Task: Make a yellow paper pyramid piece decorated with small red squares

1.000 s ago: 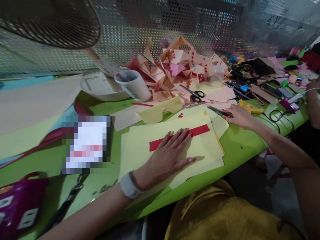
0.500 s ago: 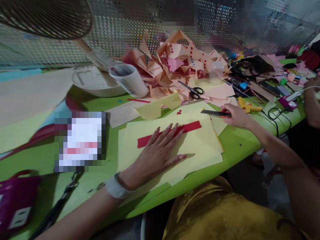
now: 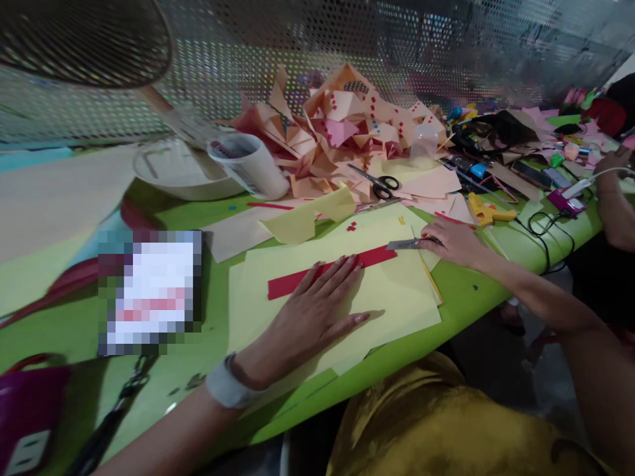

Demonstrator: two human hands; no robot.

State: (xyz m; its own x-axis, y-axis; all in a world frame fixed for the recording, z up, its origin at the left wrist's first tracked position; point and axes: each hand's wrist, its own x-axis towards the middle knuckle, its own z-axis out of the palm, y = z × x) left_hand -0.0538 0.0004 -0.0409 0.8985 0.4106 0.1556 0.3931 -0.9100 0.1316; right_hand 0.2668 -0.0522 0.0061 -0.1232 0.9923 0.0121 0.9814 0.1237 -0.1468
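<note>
My left hand (image 3: 312, 309) lies flat with fingers spread on pale yellow paper sheets (image 3: 391, 297), its fingertips pressing a long red paper strip (image 3: 292, 282). My right hand (image 3: 454, 241) is closed on a narrow metal ruler (image 3: 404, 244), whose free end sits just past the right end of the red strip. A white band is on my left wrist. The sheets rest on a green table (image 3: 476, 277).
A heap of folded orange and pink paper (image 3: 342, 125) fills the table's back. Scissors (image 3: 374, 182), a yellow glue gun (image 3: 489, 211), a white cup (image 3: 251, 165), a fan base (image 3: 178, 170), cables and phones lie around. Another person's arm (image 3: 612, 198) is at far right.
My right hand picked up the ruler from the table's right side and brought it left to the end of the red strip. My left hand stayed pressed on the strip.
</note>
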